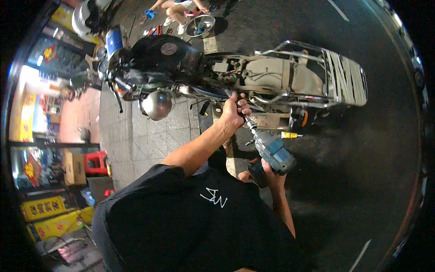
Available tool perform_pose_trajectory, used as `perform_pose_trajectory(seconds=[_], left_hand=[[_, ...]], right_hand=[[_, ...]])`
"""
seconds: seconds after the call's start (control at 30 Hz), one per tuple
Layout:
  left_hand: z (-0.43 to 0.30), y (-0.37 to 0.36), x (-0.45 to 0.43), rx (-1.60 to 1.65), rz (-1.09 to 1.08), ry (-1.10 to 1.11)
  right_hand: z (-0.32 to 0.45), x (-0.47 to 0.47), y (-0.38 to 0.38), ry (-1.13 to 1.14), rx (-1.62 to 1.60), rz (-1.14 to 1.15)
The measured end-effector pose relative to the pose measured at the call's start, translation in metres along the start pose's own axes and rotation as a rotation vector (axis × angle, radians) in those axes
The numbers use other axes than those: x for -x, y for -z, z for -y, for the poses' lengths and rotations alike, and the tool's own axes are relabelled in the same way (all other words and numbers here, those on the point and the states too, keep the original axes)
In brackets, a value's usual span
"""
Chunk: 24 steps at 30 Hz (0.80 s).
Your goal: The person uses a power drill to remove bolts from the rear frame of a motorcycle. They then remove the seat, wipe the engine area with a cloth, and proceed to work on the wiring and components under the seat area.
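Note:
A motorcycle with its seat off stands across the view; its black fuel tank [166,54] is at the left, its bare rear fender [268,73] and rear rack [346,78] at the right. My right hand [272,173] grips a cordless impact wrench [275,151] by its handle. A socket [250,123] on its front points up and left toward my left hand. My left hand [237,110], at the near side of the frame, is closed around a dark, slim part in line with the socket; what it is, I cannot tell.
Beyond the motorcycle, a seated person [176,12] is beside a metal basin [200,26] and scattered tools. A yellow tube [289,135] lies on the asphalt. At the left are a red stool [96,162], a cardboard box [74,167] and a lit shop front. A round headlamp-like metal piece [158,104] projects from the motorcycle.

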State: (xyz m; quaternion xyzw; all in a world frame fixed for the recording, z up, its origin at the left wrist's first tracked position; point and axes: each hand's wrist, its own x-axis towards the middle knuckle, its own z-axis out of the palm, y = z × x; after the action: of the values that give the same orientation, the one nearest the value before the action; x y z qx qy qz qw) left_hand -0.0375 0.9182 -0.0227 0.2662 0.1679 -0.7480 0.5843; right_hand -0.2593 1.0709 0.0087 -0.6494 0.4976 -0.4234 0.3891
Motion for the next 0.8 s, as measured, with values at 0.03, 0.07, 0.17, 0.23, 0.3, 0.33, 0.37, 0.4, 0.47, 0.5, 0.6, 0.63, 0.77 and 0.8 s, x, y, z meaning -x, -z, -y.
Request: perform_pose_trajectory(seconds=[0.03,0.07,0.17,0.23,0.3,0.33,0.37,0.4,0.47,0.5,0.6,0.63,0.77,0.8], left_hand=[[-0.008,0.001,0.009,0.085,0.054,0.014],[-0.019,-0.002,0.012,0.112,0.087,-0.018],[-0.046,0.0,0.018,0.309,0.123,-0.013],[-0.071,0.004,0.007,0.347,0.042,-0.01],[-0.087,0.003,0.005,0.364,0.059,0.034],[-0.102,0.0,0.0,0.389,0.01,0.046],[-0.113,0.004,-0.004,0.396,0.03,0.015],[-0.127,0.007,-0.009,0.411,0.016,0.013],[-0.15,0.008,-0.026,0.377,0.034,-0.024],[-0.159,0.011,-0.037,0.328,0.052,-0.051],[-0.192,0.032,-0.089,0.504,0.102,0.044],[-0.199,0.031,-0.101,0.513,0.104,0.034],[-0.217,0.025,-0.134,0.533,0.037,0.041],[-0.218,0.027,-0.139,0.545,0.016,0.02]], right_hand=[[0.0,-0.002,-0.013,-0.064,-0.027,-0.044],[0.0,-0.008,-0.025,-0.119,-0.06,-0.099],[0.016,-0.027,-0.041,-0.02,-0.05,-0.025],[0.047,-0.049,-0.059,-0.353,-0.256,0.087],[0.058,-0.07,-0.083,-0.335,-0.201,0.136],[0.053,-0.08,-0.096,-0.337,-0.185,0.162],[0.052,-0.087,-0.105,-0.323,-0.177,0.173],[0.054,-0.099,-0.117,-0.298,-0.182,0.188],[0.061,-0.125,-0.136,-0.307,-0.174,0.21],[0.066,-0.137,-0.147,-0.356,-0.16,0.216],[0.065,-0.183,-0.172,-0.439,-0.022,0.244],[0.056,-0.197,-0.176,-0.348,0.076,0.247],[0.047,-0.245,-0.194,-0.282,0.255,0.283],[0.06,-0.257,-0.198,-0.326,0.238,0.317]])
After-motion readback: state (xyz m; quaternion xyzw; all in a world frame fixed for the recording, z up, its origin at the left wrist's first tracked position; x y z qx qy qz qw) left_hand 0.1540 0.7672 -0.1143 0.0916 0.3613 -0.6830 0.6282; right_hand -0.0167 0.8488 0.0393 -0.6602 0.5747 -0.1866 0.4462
